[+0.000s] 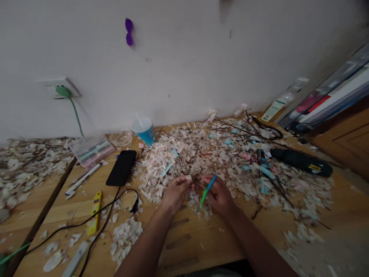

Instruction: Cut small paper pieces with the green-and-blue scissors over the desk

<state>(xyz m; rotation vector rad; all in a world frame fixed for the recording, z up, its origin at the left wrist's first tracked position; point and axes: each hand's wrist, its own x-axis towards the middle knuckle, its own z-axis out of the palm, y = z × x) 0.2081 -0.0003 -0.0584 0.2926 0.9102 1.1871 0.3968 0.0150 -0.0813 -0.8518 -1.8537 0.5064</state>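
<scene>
Pinching a pale petal (188, 177) in the left hand (176, 194) and holding a slim blue-green tool (205, 194) in the right hand (221, 197), lower centre, apparently mid-piece, with many loose petals (184, 148) seemingly left unworked mid-frame.

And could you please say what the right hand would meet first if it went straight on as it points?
Probably the left hand, just ahead of the right hand, though depth is unclear; the petal heap may come first.

Slim blue-green tool (204, 194), tilted, pale petal (188, 177)
</scene>
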